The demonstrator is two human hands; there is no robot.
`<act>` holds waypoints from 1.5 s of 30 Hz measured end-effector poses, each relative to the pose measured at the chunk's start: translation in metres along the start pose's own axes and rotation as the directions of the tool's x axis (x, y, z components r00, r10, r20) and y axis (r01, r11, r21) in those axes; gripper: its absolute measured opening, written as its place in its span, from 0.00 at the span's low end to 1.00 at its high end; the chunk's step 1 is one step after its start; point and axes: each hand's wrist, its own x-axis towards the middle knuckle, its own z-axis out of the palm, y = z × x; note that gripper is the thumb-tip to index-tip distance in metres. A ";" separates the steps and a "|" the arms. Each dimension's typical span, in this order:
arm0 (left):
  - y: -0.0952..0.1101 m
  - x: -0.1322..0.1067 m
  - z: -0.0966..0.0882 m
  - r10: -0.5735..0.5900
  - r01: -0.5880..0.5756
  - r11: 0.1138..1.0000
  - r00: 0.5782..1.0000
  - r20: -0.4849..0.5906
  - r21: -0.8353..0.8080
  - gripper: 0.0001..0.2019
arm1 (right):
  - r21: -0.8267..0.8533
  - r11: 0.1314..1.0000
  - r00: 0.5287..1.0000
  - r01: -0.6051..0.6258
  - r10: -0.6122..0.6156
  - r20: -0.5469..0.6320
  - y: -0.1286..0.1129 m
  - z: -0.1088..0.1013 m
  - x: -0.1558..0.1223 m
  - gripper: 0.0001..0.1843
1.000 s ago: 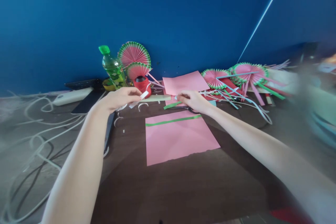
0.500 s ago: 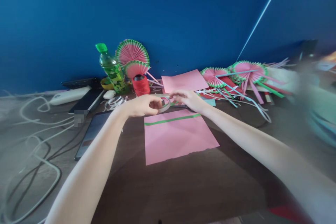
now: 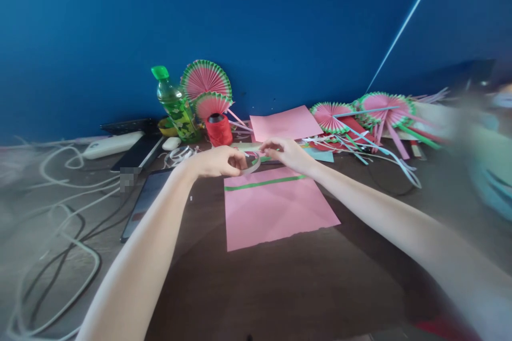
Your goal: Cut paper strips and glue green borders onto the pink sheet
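Note:
My left hand (image 3: 218,161) and my right hand (image 3: 286,152) meet above the far edge of a pink paper sheet (image 3: 276,209). Between them they pinch a small pale tape roll (image 3: 252,162), the left hand's fingers closed on its left side and the right hand's fingers on its right. A thin green strip (image 3: 264,183) runs across the sheet near its far edge, just under the roll.
On the dark table a red thread spool (image 3: 218,130), a green bottle (image 3: 175,106) and pink-green paper fans (image 3: 206,81) stand by the blue wall. A second pink sheet (image 3: 285,123), more fans (image 3: 380,109) with loose strips, a phone (image 3: 144,200) and white cables (image 3: 60,192) lie around.
A second ago my left hand held a white paper scrap near the spool. It has moved right to meet my right hand, and both now hold the tape roll.

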 end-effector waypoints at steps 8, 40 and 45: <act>-0.008 -0.001 0.000 -0.047 0.047 0.999 0.999 0.007 0.004 0.11 | -0.322 0.942 0.990 0.090 -0.049 0.134 -0.018 0.017 0.036 0.14; -0.041 0.007 0.005 -0.183 0.183 0.983 0.983 0.011 0.016 0.14 | -0.584 0.793 0.981 0.177 -0.097 0.165 -0.017 0.047 0.064 0.09; -0.044 0.004 0.003 -0.203 0.204 0.979 0.977 -0.062 0.010 0.16 | -0.468 0.878 0.995 0.094 -0.065 0.078 -0.018 0.039 0.064 0.07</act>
